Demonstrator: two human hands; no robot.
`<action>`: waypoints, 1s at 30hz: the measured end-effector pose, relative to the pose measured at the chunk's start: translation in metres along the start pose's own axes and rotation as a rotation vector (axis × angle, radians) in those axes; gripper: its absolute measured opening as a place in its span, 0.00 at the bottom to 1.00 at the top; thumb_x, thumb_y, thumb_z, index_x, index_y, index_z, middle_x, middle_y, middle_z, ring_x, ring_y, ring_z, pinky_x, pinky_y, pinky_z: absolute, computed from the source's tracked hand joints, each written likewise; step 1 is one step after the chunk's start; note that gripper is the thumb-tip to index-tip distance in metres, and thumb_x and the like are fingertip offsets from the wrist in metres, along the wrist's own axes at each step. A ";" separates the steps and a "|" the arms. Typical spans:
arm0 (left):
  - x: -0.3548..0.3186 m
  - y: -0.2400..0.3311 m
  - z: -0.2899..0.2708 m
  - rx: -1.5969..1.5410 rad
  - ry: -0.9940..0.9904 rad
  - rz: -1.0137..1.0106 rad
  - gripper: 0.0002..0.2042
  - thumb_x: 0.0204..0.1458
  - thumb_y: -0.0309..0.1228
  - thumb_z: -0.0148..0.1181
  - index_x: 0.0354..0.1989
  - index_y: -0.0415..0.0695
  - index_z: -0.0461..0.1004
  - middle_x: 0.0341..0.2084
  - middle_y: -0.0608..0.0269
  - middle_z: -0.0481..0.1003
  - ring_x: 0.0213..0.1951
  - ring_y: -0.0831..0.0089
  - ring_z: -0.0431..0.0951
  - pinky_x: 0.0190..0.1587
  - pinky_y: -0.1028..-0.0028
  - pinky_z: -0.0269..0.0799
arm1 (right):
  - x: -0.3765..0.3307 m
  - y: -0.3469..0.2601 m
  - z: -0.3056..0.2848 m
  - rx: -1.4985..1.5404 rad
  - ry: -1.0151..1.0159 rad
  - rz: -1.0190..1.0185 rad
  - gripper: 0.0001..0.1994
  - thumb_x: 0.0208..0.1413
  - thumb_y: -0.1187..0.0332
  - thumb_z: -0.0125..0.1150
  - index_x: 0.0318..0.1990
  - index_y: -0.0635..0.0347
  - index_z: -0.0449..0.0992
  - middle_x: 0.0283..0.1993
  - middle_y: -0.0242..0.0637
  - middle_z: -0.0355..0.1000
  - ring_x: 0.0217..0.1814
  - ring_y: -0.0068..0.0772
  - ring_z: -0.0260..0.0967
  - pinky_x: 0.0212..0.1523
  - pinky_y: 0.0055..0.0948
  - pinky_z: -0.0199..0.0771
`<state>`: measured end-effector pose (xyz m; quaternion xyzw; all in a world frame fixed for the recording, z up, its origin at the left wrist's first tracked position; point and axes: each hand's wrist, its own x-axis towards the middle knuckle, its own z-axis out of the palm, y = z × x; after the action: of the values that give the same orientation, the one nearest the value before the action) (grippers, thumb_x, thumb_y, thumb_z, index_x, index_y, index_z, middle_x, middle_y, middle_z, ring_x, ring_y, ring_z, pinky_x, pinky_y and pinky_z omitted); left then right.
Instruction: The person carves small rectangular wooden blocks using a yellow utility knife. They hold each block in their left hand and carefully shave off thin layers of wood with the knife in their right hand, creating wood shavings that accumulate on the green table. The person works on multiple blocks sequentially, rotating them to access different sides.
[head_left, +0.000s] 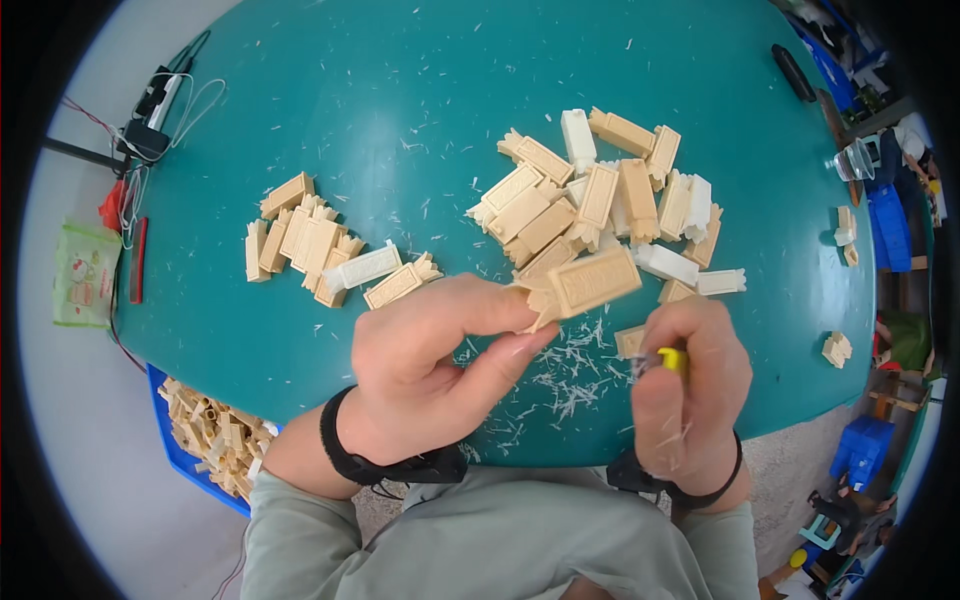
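My left hand (440, 360) pinches the jagged end of a beige rectangular molded piece (597, 281), which has raised decoration on its side. To its right, my right hand (695, 385) is closed round a small tool with a yellow part (673, 360); the fingers and motion blur hide most of it, so its kind does not show. Tool and piece are apart. Just beyond the held piece lies a heap of similar beige and white pieces (595, 190). A smaller group (305, 235) rests farther left on the green table (420, 100).
Pale shavings (570, 385) litter the table below my hands. A blue bin (180, 445) full of beige pieces stands at the lower left. Cables and a black power strip (150, 115) sit by the left edge; a black pen-like object (793, 73) lies far right.
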<state>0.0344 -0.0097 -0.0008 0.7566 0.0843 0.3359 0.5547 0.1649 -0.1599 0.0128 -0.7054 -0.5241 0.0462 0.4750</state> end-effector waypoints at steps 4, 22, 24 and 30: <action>0.000 -0.002 0.006 0.065 -0.001 0.075 0.10 0.40 0.14 0.61 0.33 0.34 0.73 0.25 0.53 0.76 0.25 0.69 0.77 0.25 0.78 0.71 | 0.002 -0.005 0.013 -0.008 -0.053 0.000 0.14 0.46 0.62 0.64 0.29 0.60 0.66 0.22 0.37 0.61 0.20 0.37 0.58 0.18 0.30 0.55; -0.006 -0.001 0.013 0.122 0.054 0.154 0.12 0.38 0.14 0.63 0.34 0.36 0.73 0.28 0.52 0.77 0.28 0.65 0.79 0.29 0.75 0.74 | 0.003 -0.004 0.020 -0.013 0.003 -0.016 0.13 0.46 0.63 0.63 0.27 0.60 0.66 0.20 0.36 0.61 0.19 0.37 0.57 0.18 0.31 0.54; -0.007 -0.001 0.013 0.124 0.053 0.146 0.12 0.38 0.14 0.63 0.34 0.36 0.73 0.28 0.52 0.77 0.28 0.65 0.79 0.29 0.75 0.74 | 0.002 -0.004 0.021 -0.014 0.004 -0.020 0.13 0.46 0.62 0.63 0.26 0.60 0.66 0.20 0.36 0.61 0.19 0.37 0.57 0.18 0.31 0.54; -0.009 -0.001 0.013 0.149 0.066 0.132 0.12 0.38 0.14 0.63 0.34 0.37 0.74 0.28 0.52 0.77 0.28 0.66 0.79 0.29 0.75 0.74 | 0.003 -0.005 0.020 -0.055 0.009 -0.023 0.13 0.46 0.61 0.63 0.25 0.59 0.66 0.19 0.35 0.60 0.19 0.37 0.56 0.18 0.31 0.54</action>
<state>0.0356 -0.0244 -0.0073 0.7881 0.0773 0.3895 0.4704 0.1511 -0.1451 0.0064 -0.7124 -0.5310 0.0231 0.4582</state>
